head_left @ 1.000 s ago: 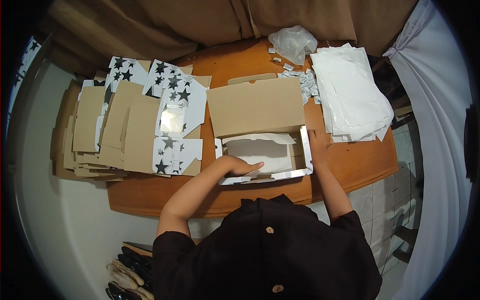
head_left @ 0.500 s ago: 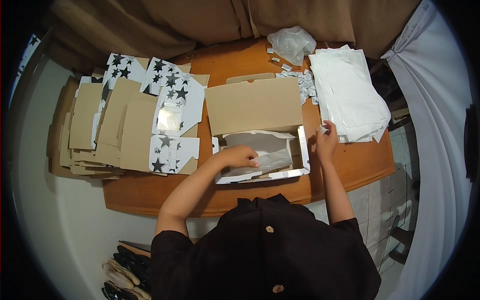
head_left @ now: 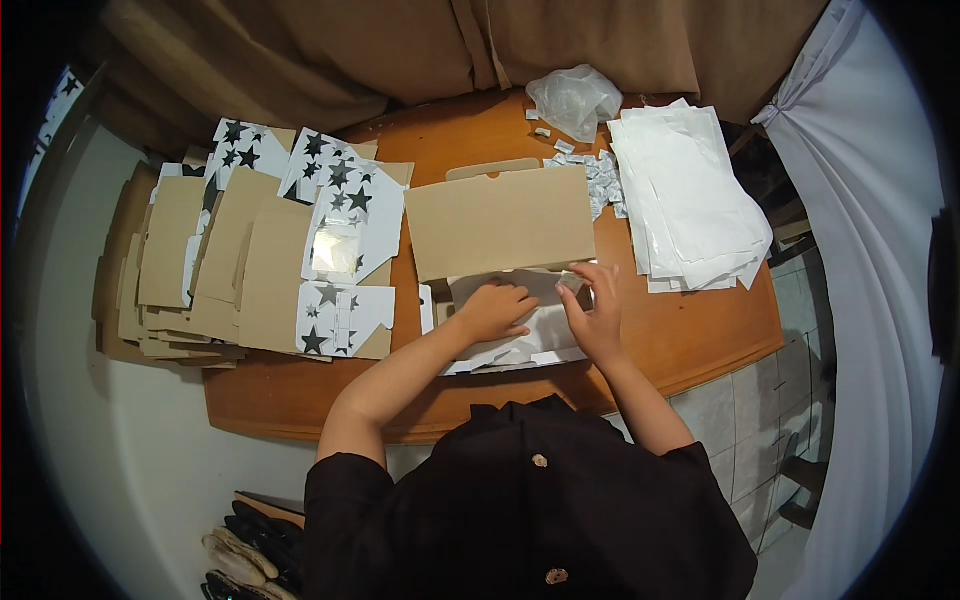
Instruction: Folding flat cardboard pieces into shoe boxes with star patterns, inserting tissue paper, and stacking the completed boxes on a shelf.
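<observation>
An open cardboard box (head_left: 500, 222) stands at the middle of the table, its brown lid raised at the far side. White tissue paper (head_left: 545, 322) lines its inside. My left hand (head_left: 497, 312) reaches in over the near left part and rests on the paper, fingers apart. At the box's right end is my right hand (head_left: 597, 318), with thumb and fingertips closed on a small pale sachet (head_left: 568, 281) that is partly hidden. Behind the box's right side lies a heap of similar small sachets (head_left: 602, 182).
Flattened star-printed boxes (head_left: 270, 270) are stacked at the left of the wooden table (head_left: 690, 340). To the right lies a pile of white paper sheets (head_left: 690, 200). A clear plastic bag (head_left: 575, 100) sits at the back. Shoes (head_left: 245, 550) are on the floor at lower left.
My right hand has moved left from beside the paper pile to over the box's right end, carrying the sachet. My left hand has let go of the paper's edge and lies over it.
</observation>
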A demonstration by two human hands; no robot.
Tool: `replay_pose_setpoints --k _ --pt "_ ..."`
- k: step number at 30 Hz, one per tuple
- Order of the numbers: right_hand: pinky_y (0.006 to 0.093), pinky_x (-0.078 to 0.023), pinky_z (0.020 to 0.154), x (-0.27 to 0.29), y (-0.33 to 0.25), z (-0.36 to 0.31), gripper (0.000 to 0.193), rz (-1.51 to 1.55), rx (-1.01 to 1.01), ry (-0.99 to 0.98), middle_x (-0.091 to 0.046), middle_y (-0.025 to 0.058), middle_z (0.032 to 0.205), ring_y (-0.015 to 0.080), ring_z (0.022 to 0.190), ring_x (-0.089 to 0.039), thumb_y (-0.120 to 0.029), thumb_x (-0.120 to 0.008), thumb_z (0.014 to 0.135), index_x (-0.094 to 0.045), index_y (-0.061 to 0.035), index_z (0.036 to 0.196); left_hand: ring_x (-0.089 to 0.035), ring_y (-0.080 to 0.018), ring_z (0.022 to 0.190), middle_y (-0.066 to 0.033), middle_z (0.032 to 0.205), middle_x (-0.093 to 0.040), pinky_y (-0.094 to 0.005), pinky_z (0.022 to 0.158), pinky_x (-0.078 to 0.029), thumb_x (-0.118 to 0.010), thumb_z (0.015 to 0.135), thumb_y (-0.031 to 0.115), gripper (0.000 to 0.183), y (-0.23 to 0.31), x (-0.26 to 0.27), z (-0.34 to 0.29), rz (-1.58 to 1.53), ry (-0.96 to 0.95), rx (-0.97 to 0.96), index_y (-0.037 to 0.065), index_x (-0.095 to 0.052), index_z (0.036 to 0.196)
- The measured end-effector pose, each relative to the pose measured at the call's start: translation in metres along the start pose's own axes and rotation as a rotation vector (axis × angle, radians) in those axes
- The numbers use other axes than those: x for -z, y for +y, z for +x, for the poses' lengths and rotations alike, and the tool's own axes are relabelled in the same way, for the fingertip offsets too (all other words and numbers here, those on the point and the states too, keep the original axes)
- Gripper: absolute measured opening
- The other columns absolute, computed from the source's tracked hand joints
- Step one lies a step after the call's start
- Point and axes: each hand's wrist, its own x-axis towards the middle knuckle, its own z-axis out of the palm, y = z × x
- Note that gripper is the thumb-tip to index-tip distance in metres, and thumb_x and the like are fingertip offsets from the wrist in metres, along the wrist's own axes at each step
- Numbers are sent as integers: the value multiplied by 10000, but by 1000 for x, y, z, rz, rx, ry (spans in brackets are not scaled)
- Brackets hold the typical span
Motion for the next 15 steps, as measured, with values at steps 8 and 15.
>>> replay_pose_setpoints --k 8,15 --pt "594 -105 1046 -12 9 -19 249 -129 26 -201 -586 44 957 236 963 -557 -20 -618 774 -580 -111 1003 -413 -201 1106 -38 1156 -455 -393 870 -316 -712 687 366 508 1 1 -20 341 487 -152 186 -531 1125" --pt "618 -54 1042 -10 14 -26 262 -146 1 -145 -587 37 925 226 947 -564 6 -595 764 -579 -107 1000 -536 -190 920 -31 1012 -579 -368 781 -341 -710 706 228 484 7 47 -17 171 427 233 172 -534 1154"
